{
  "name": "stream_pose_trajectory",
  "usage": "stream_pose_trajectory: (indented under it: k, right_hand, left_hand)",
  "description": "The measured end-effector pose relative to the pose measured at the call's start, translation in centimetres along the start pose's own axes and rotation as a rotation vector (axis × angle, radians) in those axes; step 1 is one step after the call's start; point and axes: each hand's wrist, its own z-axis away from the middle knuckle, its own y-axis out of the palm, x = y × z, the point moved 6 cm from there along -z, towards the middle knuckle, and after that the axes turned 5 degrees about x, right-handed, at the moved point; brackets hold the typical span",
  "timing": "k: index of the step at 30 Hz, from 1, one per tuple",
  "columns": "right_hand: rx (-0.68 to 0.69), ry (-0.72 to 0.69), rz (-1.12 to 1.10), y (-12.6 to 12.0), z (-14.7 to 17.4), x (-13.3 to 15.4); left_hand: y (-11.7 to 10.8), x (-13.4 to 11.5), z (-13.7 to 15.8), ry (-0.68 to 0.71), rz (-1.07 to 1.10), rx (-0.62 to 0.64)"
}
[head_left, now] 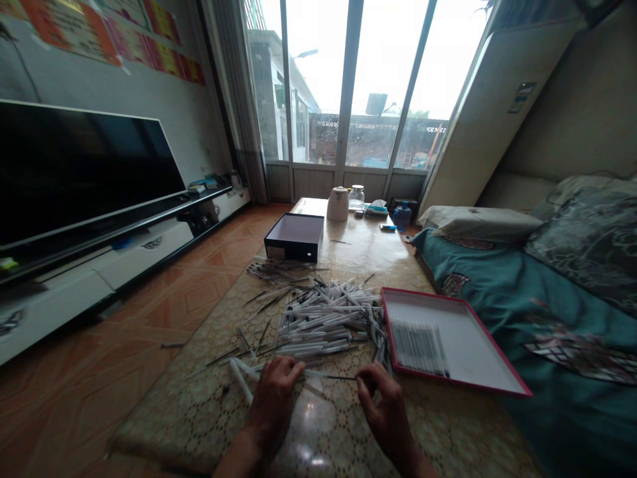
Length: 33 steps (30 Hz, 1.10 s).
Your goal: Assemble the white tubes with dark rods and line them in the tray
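Near the front of the table, my left hand (279, 384) is closed around a whitish pen barrel (314, 374). My right hand (382, 392) pinches the end of a thin dark pen refill (342, 378), which lines up with the barrel; how far it sits inside I cannot tell. Just beyond both hands lies a heap of white pen barrels (323, 318) mixed with dark refills. A few loose barrels (241, 380) rest left of my left hand. To the right, a red-rimmed box lid (478, 345) holds a row of pens (419, 346) laid side by side.
A dark open box (293, 254) stands behind the heap on the patterned table (174, 411). Farther back are a light kettle (338, 204), a glass jar (356, 198) and a tissue pack (376, 209). A green-covered sofa (492, 299) runs along the right side.
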Motion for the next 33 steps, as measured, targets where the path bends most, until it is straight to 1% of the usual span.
stream_pose_trajectory:
  k: [4, 8, 10, 12, 14, 17, 20, 22, 23, 26, 27, 29, 33]
  right_hand:
    - [0.030, 0.026, -0.078, 1.0, 0.1, 0.1]
    - [-0.046, 0.082, -0.237, 1.9, 0.6, 0.5]
    - [-0.094, 0.128, -0.299, 1.9, 0.8, 0.4]
    - [-0.110, 0.185, -0.335, 1.7, 1.0, 0.0]
    - [-0.060, 0.212, -0.340, 1.9, 1.1, -0.4]
    - [0.052, 0.198, -0.307, 2.7, 1.1, -0.9]
    - [0.074, 0.191, -0.300, 3.4, 1.3, -1.2]
    - [0.085, 0.195, -0.309, 4.0, 1.4, -1.3]
    - [0.085, 0.205, -0.317, 4.2, 1.5, -1.4]
    - [0.039, 0.282, -0.377, 4.5, 1.7, -2.1]
    - [0.014, 0.315, -0.407, 4.5, 1.8, -2.4]
    - [-0.020, 0.365, -0.468, 4.6, 1.8, -2.9]
    - [-0.005, 0.399, -0.560, 5.2, 1.5, -3.1]
  left_hand:
    - [-0.3, -1.7, -0.4, 0.041, 0.002, 0.010]
    - [0.3, -3.5, -0.7, 0.057, 0.083, 0.050]
    - [0.6, -3.8, -0.7, 0.040, 0.139, 0.073]
    - [0.7, -3.8, -0.6, 0.007, 0.169, 0.086]
    - [0.7, -3.7, -0.6, -0.019, 0.168, 0.093]
    - [0.6, -3.8, -0.5, -0.021, 0.142, 0.100]
    - [0.8, -3.9, -0.3, 0.015, 0.128, 0.097]
    - [1.1, -4.0, 0.0, 0.044, 0.126, 0.065]
    - [1.2, -3.9, 0.3, 0.045, 0.127, 0.023]
    - [1.2, -3.4, 1.2, -0.014, 0.165, -0.158]
    - [1.3, -3.3, 1.5, -0.027, 0.199, -0.201]
    - [1.8, -3.4, 1.9, -0.029, 0.276, -0.232]
    - [2.7, -3.6, 1.7, -0.042, 0.371, -0.242]
